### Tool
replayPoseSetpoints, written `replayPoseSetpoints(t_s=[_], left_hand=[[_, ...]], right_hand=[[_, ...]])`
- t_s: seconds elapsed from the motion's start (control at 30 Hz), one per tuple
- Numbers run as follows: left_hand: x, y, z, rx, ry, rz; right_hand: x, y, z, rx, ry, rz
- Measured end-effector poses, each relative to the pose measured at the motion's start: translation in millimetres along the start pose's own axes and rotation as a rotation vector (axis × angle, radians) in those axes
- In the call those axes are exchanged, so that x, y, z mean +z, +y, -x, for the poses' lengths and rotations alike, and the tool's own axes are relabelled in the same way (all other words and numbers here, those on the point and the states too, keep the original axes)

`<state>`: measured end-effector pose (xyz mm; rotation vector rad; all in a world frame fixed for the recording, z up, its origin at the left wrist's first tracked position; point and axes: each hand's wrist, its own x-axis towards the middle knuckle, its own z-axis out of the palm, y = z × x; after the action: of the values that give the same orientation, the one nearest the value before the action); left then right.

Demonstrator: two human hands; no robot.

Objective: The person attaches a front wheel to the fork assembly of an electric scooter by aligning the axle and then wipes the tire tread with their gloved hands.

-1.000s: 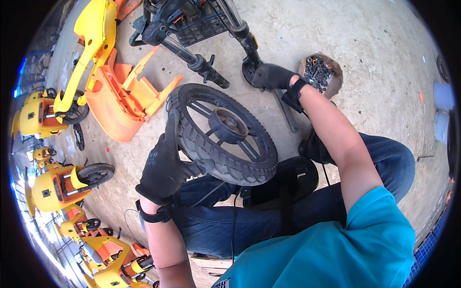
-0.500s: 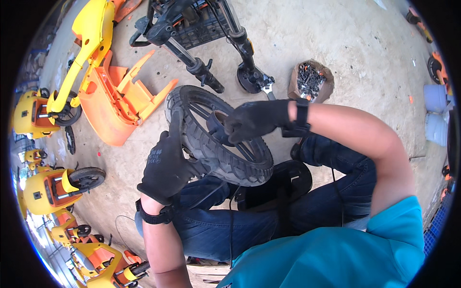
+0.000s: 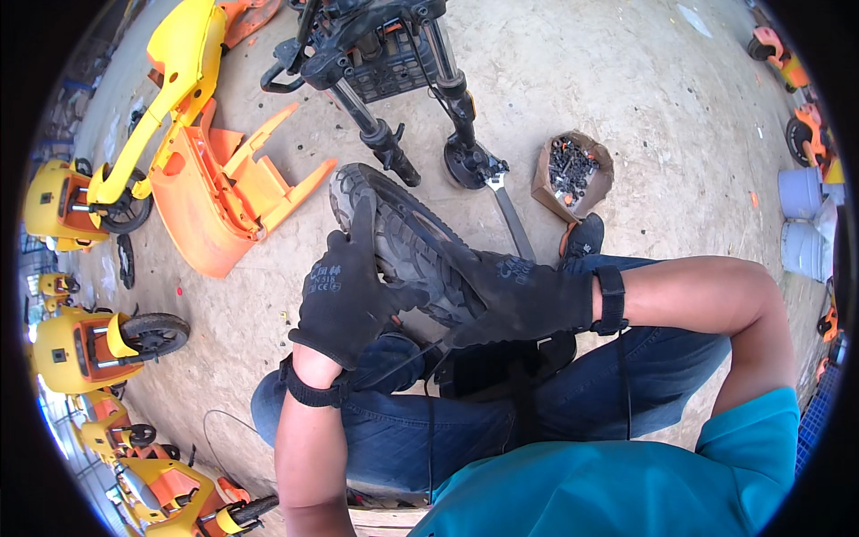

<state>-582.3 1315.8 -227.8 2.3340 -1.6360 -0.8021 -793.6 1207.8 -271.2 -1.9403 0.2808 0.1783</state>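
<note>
we had the wheel (image 3: 403, 234) between our two gloved hands, tilted over our legs and just below the fork (image 3: 387, 143). our left hand (image 3: 340, 294) was on its left side, forefinger stretched along the tread and thumb spread wide from it. our right hand (image 3: 528, 300) held the right side, thumb low and fingers reaching over the rim; how tightly they were closed, we could not tell.

we judged that the wheel could tip or slide toward our lap if either grip slackened, since the hold seemed to sit mostly on the outer tyre. the thin black cables (image 3: 430, 438) draped over our jeans (image 3: 429, 425) could snag if the tyre dropped onto them.

beyond the wheel, the wrench (image 3: 512, 217) stood in the way, its head at the round dark plate (image 3: 463, 168) and its handle slanting toward our right hand; a swing to that side might knock it. the carton of small parts (image 3: 573, 170) sat near it, by our shoe (image 3: 586, 235), and a kick could spill it. to the left lay an orange panel (image 3: 201, 210), with yellow scooters (image 3: 72, 353) lined up further off.
</note>
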Motion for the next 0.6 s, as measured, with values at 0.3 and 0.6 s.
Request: replayPoseSetpoints(t_s=[0.3, 0.6], left_hand=[[0, 7, 2, -0.065, -0.034, 0.026], [3, 7, 3, -0.048, -0.011, -0.049]], right_hand=[[26, 15, -5, 0.012, 0.121, 0.042], [-41, 30, -31, -0.035, -0.283, -0.168]])
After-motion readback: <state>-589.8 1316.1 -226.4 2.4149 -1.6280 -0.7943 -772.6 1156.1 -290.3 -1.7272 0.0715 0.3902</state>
